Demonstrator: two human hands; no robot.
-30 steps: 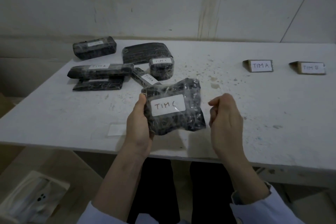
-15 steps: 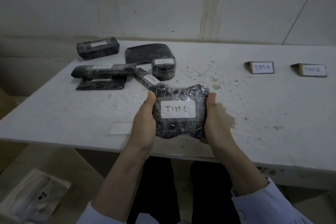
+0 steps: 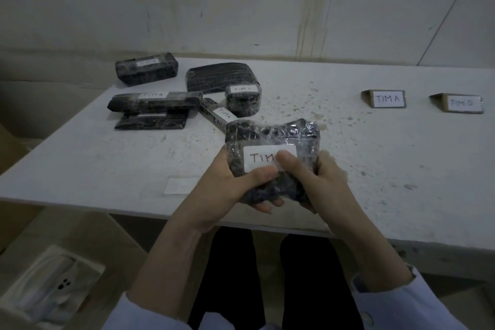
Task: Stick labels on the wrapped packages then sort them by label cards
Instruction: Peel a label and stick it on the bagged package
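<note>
Both left hand and right hand grip the wrapped package, thumbs now shifted onto its label.

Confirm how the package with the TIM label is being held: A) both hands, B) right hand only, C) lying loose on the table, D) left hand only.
A: the left hand and the right hand both grip the wrapped package, thumbs on its label, above the near edge of the table.
</note>
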